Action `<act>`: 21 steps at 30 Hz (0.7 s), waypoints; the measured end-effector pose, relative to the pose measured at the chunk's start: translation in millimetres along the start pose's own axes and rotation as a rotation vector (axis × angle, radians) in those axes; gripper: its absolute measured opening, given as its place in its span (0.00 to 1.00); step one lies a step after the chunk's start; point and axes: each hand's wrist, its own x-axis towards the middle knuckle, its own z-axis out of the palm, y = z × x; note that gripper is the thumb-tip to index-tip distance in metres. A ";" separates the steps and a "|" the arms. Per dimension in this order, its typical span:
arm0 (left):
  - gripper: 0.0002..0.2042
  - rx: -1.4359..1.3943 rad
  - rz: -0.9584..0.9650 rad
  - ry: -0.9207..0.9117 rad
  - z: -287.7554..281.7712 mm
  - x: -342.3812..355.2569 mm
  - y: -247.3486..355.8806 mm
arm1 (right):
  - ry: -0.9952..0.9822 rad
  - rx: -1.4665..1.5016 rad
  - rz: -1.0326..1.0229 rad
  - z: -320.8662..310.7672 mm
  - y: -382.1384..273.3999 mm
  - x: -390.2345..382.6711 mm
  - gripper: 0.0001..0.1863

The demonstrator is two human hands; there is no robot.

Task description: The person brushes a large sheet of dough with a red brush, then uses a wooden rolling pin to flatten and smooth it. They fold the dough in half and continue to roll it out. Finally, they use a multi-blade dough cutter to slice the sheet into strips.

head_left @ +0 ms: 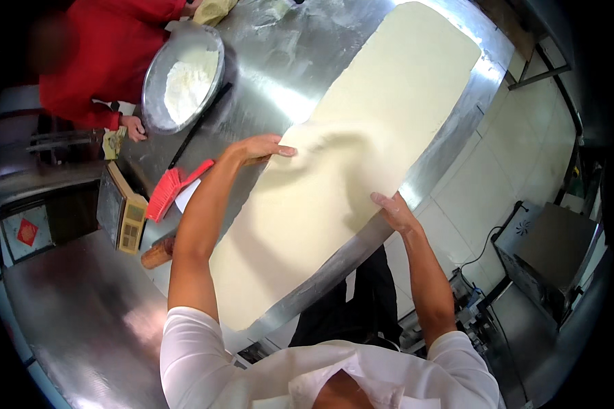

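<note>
A long, pale sheet of dough [348, 177] lies flat across the steel table [252, 54], reaching from near my body to the far right end. My left hand [260, 148] pinches its left edge, thumb on top and the other fingers partly hidden at the rim. On the opposite edge, nearer to me, my right hand [394, 210] holds the sheet with its thumb over the top; its other fingers are mostly out of sight. Between the hands the dough looks raised and blurred, with a shadow beneath the fold.
Left of the dough are a metal bowl [147, 102] of flour [189, 85], a black rod [198, 129], a red brush [164, 195], a brown wooden cylinder [158, 253] and a box-like device [125, 211]. A person in red [95, 61] stands beyond. Equipment [556, 249] stands right, on the tiled floor.
</note>
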 end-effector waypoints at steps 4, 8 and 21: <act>0.30 0.047 0.100 -0.037 24.0 -23.2 0.3 | -0.055 0.140 0.009 28.8 10.5 -14.6 0.31; 0.28 -0.001 0.022 -0.052 -2.3 -47.1 -30.7 | -0.216 0.334 0.117 22.1 38.1 -32.8 0.31; 0.27 0.574 -0.051 0.145 11.3 -97.0 -110.6 | -0.030 0.102 0.169 97.6 117.4 -61.5 0.28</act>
